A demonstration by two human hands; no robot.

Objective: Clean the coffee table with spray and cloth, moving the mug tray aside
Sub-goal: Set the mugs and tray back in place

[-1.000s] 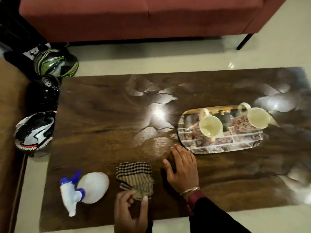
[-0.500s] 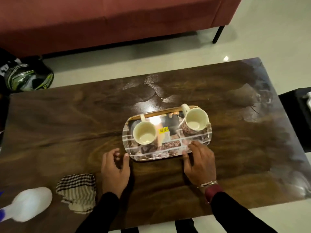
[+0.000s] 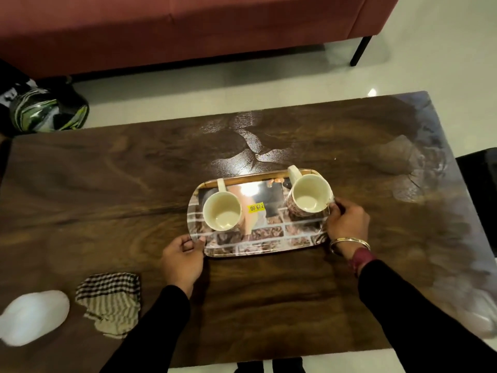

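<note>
— While both hands grip the mug tray (image 3: 258, 238) mid-frame, why the ends?
— Left hand (image 3: 183, 258) and right hand (image 3: 347, 224) balance two mugs; cloth (image 3: 110, 302) waits lower left.

Tray (image 3: 258, 238): glossy, brick pattern, yellow sticker, mid-table (image 3: 107, 184), gripped at both short ends. Two cream mugs upright on it, left mug (image 3: 222, 211) and right mug (image 3: 309, 196), both empty. Checked cloth (image 3: 110, 302) crumpled near-left. White spray bottle (image 3: 32, 317) lying beside it at left edge.
</note>
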